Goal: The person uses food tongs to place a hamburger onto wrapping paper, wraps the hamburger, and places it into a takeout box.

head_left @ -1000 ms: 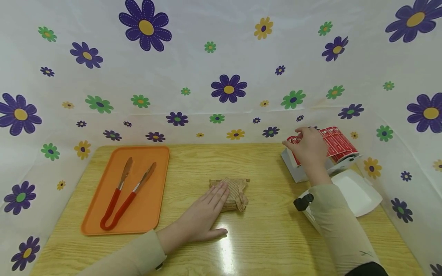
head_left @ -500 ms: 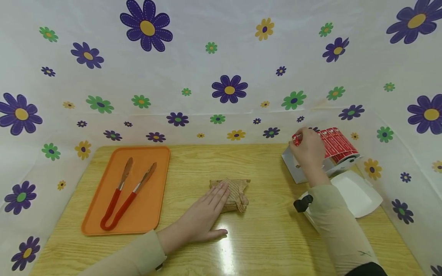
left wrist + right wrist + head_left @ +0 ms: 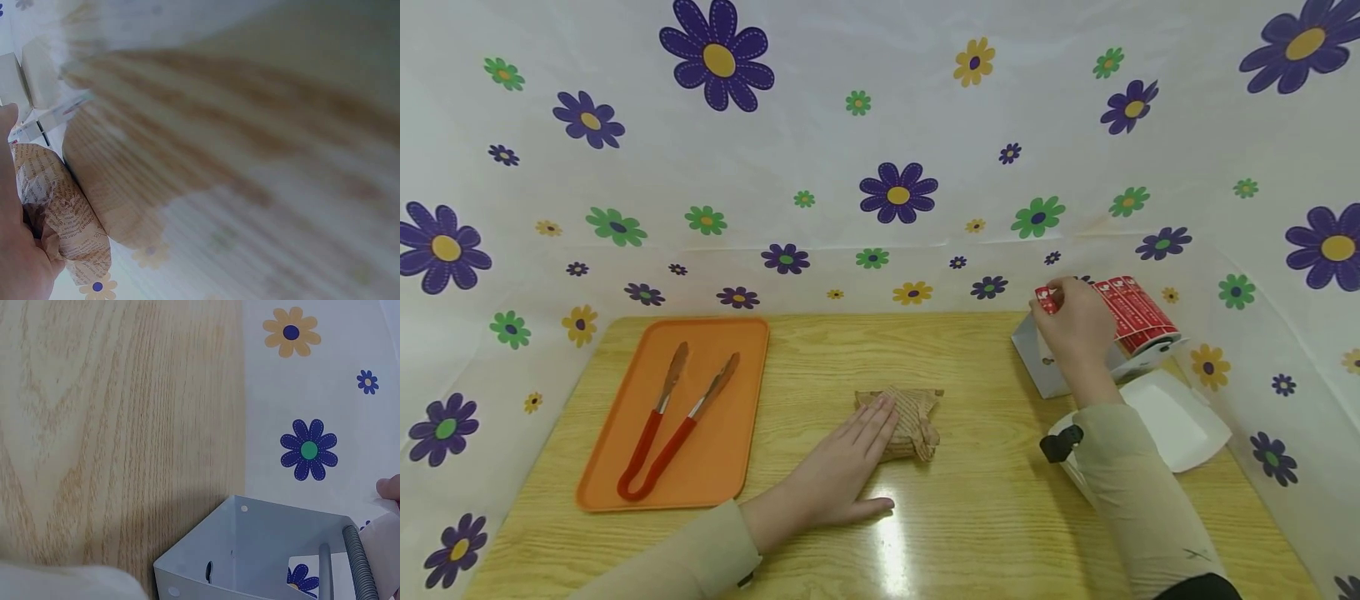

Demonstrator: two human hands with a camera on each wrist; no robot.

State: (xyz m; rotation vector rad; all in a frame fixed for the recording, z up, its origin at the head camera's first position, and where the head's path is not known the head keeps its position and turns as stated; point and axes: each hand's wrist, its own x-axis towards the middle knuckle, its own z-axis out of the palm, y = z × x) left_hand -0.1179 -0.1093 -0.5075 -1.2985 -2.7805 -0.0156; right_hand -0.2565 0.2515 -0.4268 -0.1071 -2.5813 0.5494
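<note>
My left hand (image 3: 846, 458) lies with straight fingers on a small parcel (image 3: 917, 408) wrapped in brown printed paper. Creases and printed lettering on the paper wrapping (image 3: 72, 219) show in the left wrist view beside the hand (image 3: 22, 250). At the back right, my right hand (image 3: 1075, 321) pinches the free end of a red label strip (image 3: 1047, 298) above a grey label dispenser (image 3: 1037, 367). The red label roll (image 3: 1138, 312) sits behind that hand. In the right wrist view, the strip's white backing (image 3: 382, 553) rises past the dispenser's coiled roller (image 3: 360, 562), with fingertips at the right edge.
An orange tray (image 3: 730, 467) on the left bears red-handled tongs (image 3: 658, 458). An open white box (image 3: 1172, 417) stands at the right, partly behind the right forearm. Flowered cloth (image 3: 820, 150) hangs behind the wooden table (image 3: 970, 517).
My right fingers have closed on the end of the red label strip and lifted it off the dispenser's front, the hand shifting slightly right. My left hand and the parcel have stayed put.
</note>
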